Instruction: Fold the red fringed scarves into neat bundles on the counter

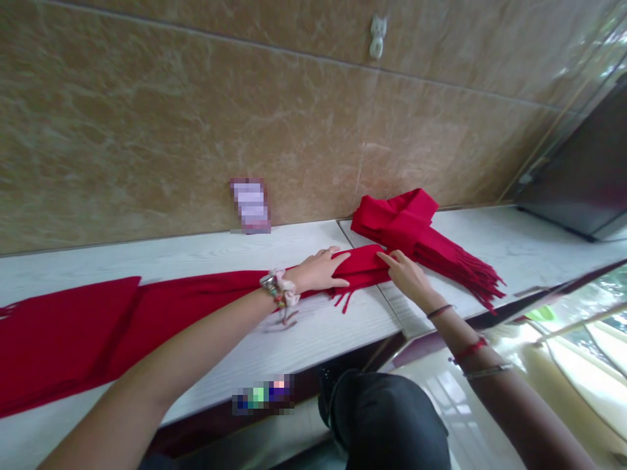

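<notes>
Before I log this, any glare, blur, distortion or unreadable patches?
Head view: glare whitens parts of the far right, and the glossy floor reflects light; head view: the left forearm looks stretched, as with a wide lens; head view: pixelation covers two patches, one an item against the wall; head view: left hand and right hand look fairly clear, but the red cloth shows little texture.

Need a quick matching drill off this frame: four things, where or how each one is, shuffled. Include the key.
1. left hand
2. bundled red scarf
3. white cat-shaped figure
4. right hand

A. high on the brown wall
B. index finger at the right end of the long red scarf
C. pale scrunchie at its wrist
D. on the white tabletop, near the wall

Pairs: 1-C, 2-D, 3-A, 4-B
</notes>
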A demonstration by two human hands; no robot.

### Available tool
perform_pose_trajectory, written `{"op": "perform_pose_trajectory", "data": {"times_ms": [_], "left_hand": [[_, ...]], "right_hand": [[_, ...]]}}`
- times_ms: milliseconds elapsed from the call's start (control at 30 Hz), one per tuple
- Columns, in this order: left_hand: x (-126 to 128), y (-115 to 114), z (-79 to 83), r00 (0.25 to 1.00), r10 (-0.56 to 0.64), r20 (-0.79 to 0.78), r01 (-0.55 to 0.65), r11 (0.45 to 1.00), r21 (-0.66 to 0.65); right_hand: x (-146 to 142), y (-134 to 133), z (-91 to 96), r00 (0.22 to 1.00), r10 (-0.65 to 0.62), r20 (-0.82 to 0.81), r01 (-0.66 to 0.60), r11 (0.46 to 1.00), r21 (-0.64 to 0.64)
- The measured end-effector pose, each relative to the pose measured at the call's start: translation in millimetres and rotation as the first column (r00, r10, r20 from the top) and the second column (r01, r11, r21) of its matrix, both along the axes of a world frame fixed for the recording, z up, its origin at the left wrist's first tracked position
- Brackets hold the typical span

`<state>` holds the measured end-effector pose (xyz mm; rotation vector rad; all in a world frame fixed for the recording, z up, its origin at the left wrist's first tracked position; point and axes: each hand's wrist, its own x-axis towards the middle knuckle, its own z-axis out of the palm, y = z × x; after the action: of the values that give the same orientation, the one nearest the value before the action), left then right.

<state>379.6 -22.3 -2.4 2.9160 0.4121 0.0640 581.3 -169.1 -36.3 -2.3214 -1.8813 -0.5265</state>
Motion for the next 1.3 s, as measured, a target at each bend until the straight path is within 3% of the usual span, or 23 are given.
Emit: {"op": "perform_pose_trajectory", "data": {"times_ms": [167, 267, 367, 567, 733, 833, 900, 967, 1067, 1167, 1300], "left_hand": [[-50, 14, -6.3, 0.995, 0.081, -0.064, -0.067, 0.978, 0.198], [-55, 13, -4.8, 0.995, 0.093, -0.047, -0.077, 0.957, 0.278], [-53, 2, -7.6, 0.996, 0.084, 0.016, -0.085, 0.957, 0.278], [-55, -13, -21.1, 0.997, 0.077, -0.004, -0.069, 0.912, 0.404], [-62, -8, 6.0, 0.993, 0.115, 0.018, -0.11, 0.875, 0.472], [-62, -18, 19.7, 0.989, 0.144, 0.027, -0.14, 0.87, 0.473], [-60, -30, 13.5, 0.994, 0.113, -0.005, -0.098, 0.881, 0.462], [-56, -42, -3.2, 0.997, 0.067, -0.047, -0.038, 0.89, 0.454], [-48, -49, -27.8, 0.994, 0.103, -0.045, -0.072, 0.89, 0.451], [-38, -47, -33.3, 0.992, 0.114, 0.061, -0.129, 0.883, 0.45], [-18, -44, -28.3, 0.989, 0.003, 0.148, -0.068, 0.898, 0.435]], "right_hand": [[7, 6, 4.9, 0.998, 0.069, 0.007, -0.069, 0.997, 0.023], [10, 10, 3.8, 0.99, 0.121, 0.07, -0.125, 0.991, 0.056], [11, 13, 4.5, 0.975, 0.189, 0.116, -0.193, 0.981, 0.027], [16, 11, 10.0, 0.978, 0.203, 0.048, -0.203, 0.979, -0.009], [22, 2, 12.0, 0.973, 0.23, -0.031, -0.225, 0.969, 0.105], [24, -6, 5.1, 0.966, 0.244, -0.089, -0.219, 0.949, 0.227], [28, -13, -5.3, 0.966, 0.227, -0.128, -0.191, 0.95, 0.245], [32, -19, -16.9, 0.965, 0.212, -0.154, -0.18, 0.963, 0.2], [38, -23, -25.2, 0.966, 0.205, -0.157, -0.182, 0.972, 0.146], [40, -20, -15.3, 0.965, 0.234, -0.118, -0.218, 0.967, 0.129], [41, -13, 4.3, 0.96, 0.281, -0.014, -0.275, 0.947, 0.167]]}}
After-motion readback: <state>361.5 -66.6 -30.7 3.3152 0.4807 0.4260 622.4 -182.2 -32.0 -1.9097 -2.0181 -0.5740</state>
